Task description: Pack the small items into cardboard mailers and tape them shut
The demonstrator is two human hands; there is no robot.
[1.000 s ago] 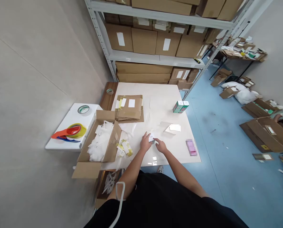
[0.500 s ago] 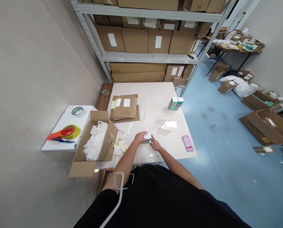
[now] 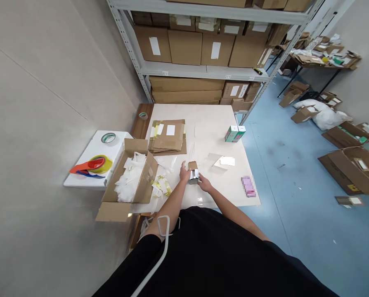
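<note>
A small grey and white cardboard box (image 3: 194, 176) stands on the white table (image 3: 203, 119) in front of me, its top flap raised and showing a brown inner side. My left hand (image 3: 185, 173) holds the box along its left side, thumb against it and fingers pointing away from me. At the lower right corner of the box, my right hand (image 3: 204, 183) grips it with the fingertips. White labels (image 3: 227, 161) on a clear sheet lie to the right of the hands. What the box contains cannot be made out.
Flattened cartons (image 3: 169, 136) lie at the table's back left. An open carton (image 3: 110, 210) of white bags stands left, beside tape rolls (image 3: 108, 137) and a red tape dispenser (image 3: 91, 164). Green boxes (image 3: 235, 134) and a pink pack (image 3: 248, 186) sit right. Shelving (image 3: 184, 71) rises behind.
The top flap of the small box has opened upward, showing its brown inside. My left hand has shifted from over the top to the box's left side. The whole view has shifted slightly.
</note>
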